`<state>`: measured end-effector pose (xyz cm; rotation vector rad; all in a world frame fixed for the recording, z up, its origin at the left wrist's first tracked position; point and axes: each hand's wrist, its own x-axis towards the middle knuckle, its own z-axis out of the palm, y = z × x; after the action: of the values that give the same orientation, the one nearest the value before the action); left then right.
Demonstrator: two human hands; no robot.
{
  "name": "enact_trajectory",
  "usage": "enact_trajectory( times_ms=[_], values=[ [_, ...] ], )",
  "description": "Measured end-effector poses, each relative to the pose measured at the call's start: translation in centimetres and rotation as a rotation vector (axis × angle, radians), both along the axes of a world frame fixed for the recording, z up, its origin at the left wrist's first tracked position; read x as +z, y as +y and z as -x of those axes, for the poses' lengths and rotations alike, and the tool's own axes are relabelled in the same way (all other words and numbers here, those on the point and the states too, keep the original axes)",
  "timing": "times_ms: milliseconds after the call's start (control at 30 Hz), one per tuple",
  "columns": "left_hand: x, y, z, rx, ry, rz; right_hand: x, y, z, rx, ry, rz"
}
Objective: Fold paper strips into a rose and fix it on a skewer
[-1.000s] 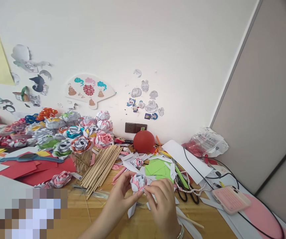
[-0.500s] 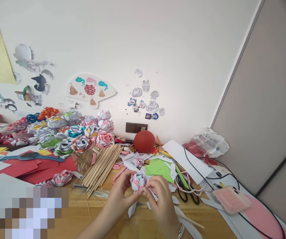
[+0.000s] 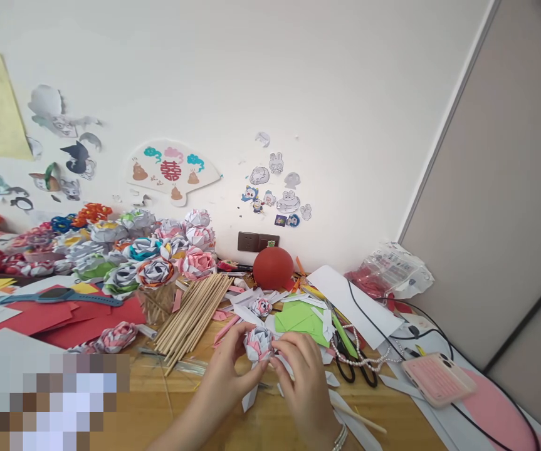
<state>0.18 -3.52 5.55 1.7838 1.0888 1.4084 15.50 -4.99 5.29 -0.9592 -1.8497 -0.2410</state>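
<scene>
Between my two hands is a white and pink folded paper flower [image 3: 259,344], held a little above the wooden table. My left hand [image 3: 232,366] grips its left side, thumb at the bottom and fingers curled behind. On the other side my right hand [image 3: 301,369] pinches the flower's lower right edge with thumb and fingertips. A smaller pink and white paper flower [image 3: 261,306] lies just beyond. White paper strips [image 3: 250,399] are scattered under and around my hands, and a thin wooden stick [image 3: 362,418] pokes out to the right of my right wrist.
Bamboo sticks [image 3: 195,319] lie in a bundle on the left, near many paper flowers [image 3: 148,249] and red paper [image 3: 91,322]. Behind stands a red balloon-like ball [image 3: 273,268]. Green paper [image 3: 302,321], scissors [image 3: 345,344], a bead string [image 3: 368,362] and a pink-cased phone [image 3: 438,378] are to the right.
The flower has turned slightly and shifted a little left in my hands. My right fingers have moved up along its right side; my left hand has stayed nearly in place.
</scene>
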Motion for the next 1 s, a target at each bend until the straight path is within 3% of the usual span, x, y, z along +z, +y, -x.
enact_trajectory(
  times_ms=[200,467,633,933,1000],
  values=[
    [-0.3,0.1,0.1,0.035,-0.028,0.011,0.0,-0.3,0.0,-0.041,-0.078,-0.206],
    [0.1,-0.1,0.0,0.024,0.038,-0.007,0.0,0.1,-0.2,0.032,0.003,0.014],
    [0.3,-0.1,0.1,0.028,0.078,-0.022,0.7,0.4,-0.7,0.053,-0.153,-0.047],
    [0.5,-0.2,0.1,0.116,0.125,-0.037,0.2,0.0,-0.1,-0.064,-0.222,-0.215],
    [0.5,-0.2,0.0,0.119,0.105,-0.026,0.1,-0.1,-0.1,-0.036,-0.223,-0.216]
  ],
)
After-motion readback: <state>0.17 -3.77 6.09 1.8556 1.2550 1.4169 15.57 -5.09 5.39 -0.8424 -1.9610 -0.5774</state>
